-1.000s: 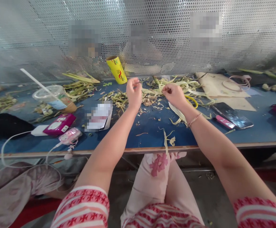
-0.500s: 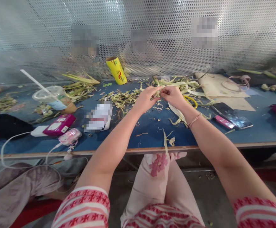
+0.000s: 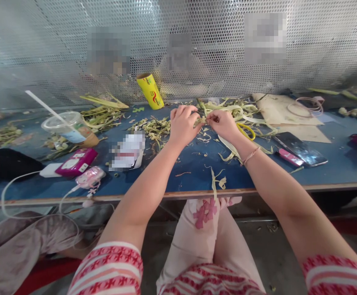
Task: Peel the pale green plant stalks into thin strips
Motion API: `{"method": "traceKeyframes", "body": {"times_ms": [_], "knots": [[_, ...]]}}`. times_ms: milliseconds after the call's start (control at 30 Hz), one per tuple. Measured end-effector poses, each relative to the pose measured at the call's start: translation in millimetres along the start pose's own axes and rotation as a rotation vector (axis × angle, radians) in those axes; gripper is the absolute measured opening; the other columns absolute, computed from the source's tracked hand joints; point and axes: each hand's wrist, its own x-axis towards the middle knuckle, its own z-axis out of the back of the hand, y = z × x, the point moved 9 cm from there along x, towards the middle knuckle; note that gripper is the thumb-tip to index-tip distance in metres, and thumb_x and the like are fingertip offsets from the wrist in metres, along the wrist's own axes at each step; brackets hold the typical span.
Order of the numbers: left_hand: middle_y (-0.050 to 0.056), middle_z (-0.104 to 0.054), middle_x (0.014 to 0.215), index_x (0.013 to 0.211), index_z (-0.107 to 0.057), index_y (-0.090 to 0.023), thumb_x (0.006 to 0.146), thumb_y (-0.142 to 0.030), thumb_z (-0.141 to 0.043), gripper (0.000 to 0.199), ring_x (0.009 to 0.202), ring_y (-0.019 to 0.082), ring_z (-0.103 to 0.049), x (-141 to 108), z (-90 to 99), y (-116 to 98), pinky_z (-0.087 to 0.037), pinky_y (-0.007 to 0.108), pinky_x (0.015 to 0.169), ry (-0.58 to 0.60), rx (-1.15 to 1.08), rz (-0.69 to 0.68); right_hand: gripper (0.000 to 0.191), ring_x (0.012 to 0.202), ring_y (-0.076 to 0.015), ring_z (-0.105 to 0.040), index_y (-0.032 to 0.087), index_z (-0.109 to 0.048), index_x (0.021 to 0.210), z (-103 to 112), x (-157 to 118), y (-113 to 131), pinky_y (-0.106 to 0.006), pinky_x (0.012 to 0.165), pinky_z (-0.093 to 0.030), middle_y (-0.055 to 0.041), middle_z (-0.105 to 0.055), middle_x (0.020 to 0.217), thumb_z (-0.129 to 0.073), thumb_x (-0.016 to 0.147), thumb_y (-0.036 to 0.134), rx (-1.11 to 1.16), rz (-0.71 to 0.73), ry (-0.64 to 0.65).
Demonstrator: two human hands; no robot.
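Observation:
My left hand (image 3: 182, 125) hovers over or rests at the pile of dried plant scraps (image 3: 157, 128), with its fingers curved and thumb apart. Pale bits show between its thumb and fingers, but no hold on them is visible. Just to its right, my right hand (image 3: 223, 123) is pinched closed, its fingertips turned toward the left thumb. Whatever sits in that pinch is too small to make out. Long pale-green plant strips (image 3: 238, 110) lie behind and beside the right hand. Close to its wrist is a yellow ring-shaped handle (image 3: 246, 131), partly covered.
A yellow cardboard tube (image 3: 150, 92) stands tilted by the perforated metal screen (image 3: 215, 37). Leftward are a plastic cup (image 3: 71, 127) with a straw, a magenta power bank (image 3: 77, 161) and cables. A phone (image 3: 301, 149) and brown paper (image 3: 283, 110) lie right. The table edge (image 3: 178, 194) runs in front.
My left hand has drawn slightly away from the right hand, and its fingers have lifted and spread from the thumb. The right hand stays pinched in nearly the same place.

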Motion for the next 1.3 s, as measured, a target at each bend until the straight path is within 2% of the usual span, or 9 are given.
{"method": "traceKeyframes", "body": {"times_ms": [133, 333, 533, 633, 867, 1000, 1100, 1200, 1300], "knots": [[0.011, -0.069, 0.102, 0.098, -0.068, -0.021, 0.086, -0.043, -0.059, 0.026, 0.106, 0.027, -0.058, 1.1, -10.0, -0.3, -0.036, 0.044, 0.099, 0.093, -0.009, -0.034, 0.007, 0.060, -0.0134, -0.050, 0.017, -0.063, 0.071, -0.3, -0.9, 1.4, -0.028, 0.060, -0.040, -0.0002, -0.057, 0.060, -0.056, 0.071, 0.017, -0.016, 0.000, 0.018], [0.011, -0.071, 0.100, 0.102, -0.068, -0.021, 0.088, -0.039, -0.058, 0.025, 0.098, 0.025, -0.062, 2.2, -20.9, 9.0, -0.041, 0.040, 0.094, 0.129, -0.028, -0.026, 0.005, 0.061, -0.0138, -0.053, 0.017, -0.062, 0.072, -1.3, -0.2, -1.1, -0.029, 0.062, -0.042, 0.0004, -0.056, 0.060, -0.058, 0.073, 0.019, 0.032, -0.026, 0.038], [0.009, -0.072, 0.094, 0.106, -0.067, -0.022, 0.089, -0.036, -0.056, 0.025, 0.095, 0.022, -0.064, 1.1, -16.7, 12.5, -0.045, 0.036, 0.091, 0.090, -0.088, -0.003, 0.009, 0.054, -0.0118, -0.051, 0.018, -0.062, 0.073, -6.9, 4.3, -11.5, -0.028, 0.056, -0.043, 0.0004, -0.058, 0.062, -0.062, 0.074, 0.027, 0.180, -0.067, 0.084], [0.008, -0.072, 0.090, 0.100, -0.069, -0.024, 0.090, -0.036, -0.054, 0.021, 0.091, 0.022, -0.065, 1.0, -15.0, 10.5, -0.045, 0.036, 0.090, 0.105, -0.126, 0.005, 0.014, 0.051, -0.0108, -0.050, 0.018, -0.061, 0.072, -10.1, 4.9, -12.6, -0.028, 0.054, -0.044, 0.0005, -0.057, 0.061, -0.064, 0.075, 0.031, 0.226, -0.077, 0.132], [0.008, -0.071, 0.096, 0.088, -0.069, -0.022, 0.087, -0.036, -0.058, 0.018, 0.096, 0.020, -0.064, 5.9, -9.6, 8.8, -0.046, 0.034, 0.090, 0.100, -0.239, 0.014, 0.011, 0.054, -0.0119, -0.051, 0.018, -0.061, 0.073, -3.8, 2.5, -1.8, -0.028, 0.057, -0.042, 0.0010, -0.057, 0.060, -0.062, 0.076, 0.028, 0.154, -0.019, 0.139], [0.005, -0.072, 0.085, 0.085, -0.070, -0.021, 0.082, -0.030, -0.065, 0.011, 0.082, 0.017, -0.064, 5.8, -13.7, 16.9, -0.047, 0.029, 0.078, 0.145, -0.330, 0.161, 0.009, 0.062, -0.0131, -0.050, 0.017, -0.063, 0.073, 0.5, 1.6, 5.7, -0.029, 0.064, -0.040, -0.0001, -0.057, 0.064, -0.062, 0.078, 0.025, 0.010, 0.058, 0.108], [0.002, -0.066, 0.068, 0.077, -0.069, -0.019, 0.081, -0.028, -0.066, 0.010, 0.065, 0.014, -0.058, 3.1, -17.7, 21.2, -0.044, 0.027, 0.066, 0.198, -0.476, 0.313, 0.007, 0.067, -0.0142, -0.050, 0.017, -0.063, 0.074, 1.3, -0.1, 12.2, -0.031, 0.068, -0.040, -0.0017, -0.058, 0.069, -0.059, 0.080, 0.019, -0.098, 0.143, 0.102], [-0.001, -0.053, 0.054, 0.063, -0.064, -0.017, 0.081, -0.028, -0.066, 0.021, 0.052, 0.009, -0.048, -1.3, -27.0, 21.0, -0.040, 0.025, 0.058, 0.299, -0.715, 0.449, 0.012, 0.077, -0.0168, -0.053, 0.018, -0.063, 0.077, -0.6, -4.9, 23.5, -0.033, 0.076, -0.042, -0.0043, -0.059, 0.078, -0.053, 0.084, 0.016, -0.172, 0.289, 0.121], [-0.003, -0.049, 0.052, 0.059, -0.059, -0.016, 0.080, -0.026, -0.068, 0.025, 0.049, 0.006, -0.045, -8.8, -40.2, 22.3, -0.038, 0.022, 0.054, 0.392, -1.000, 0.619, 0.018, 0.087, -0.0196, -0.054, 0.019, -0.063, 0.085, -3.8, -10.7, 32.6, -0.037, 0.083, -0.044, -0.0067, -0.059, 0.086, -0.046, 0.090, 0.017, -0.225, 0.410, 0.149]]}}
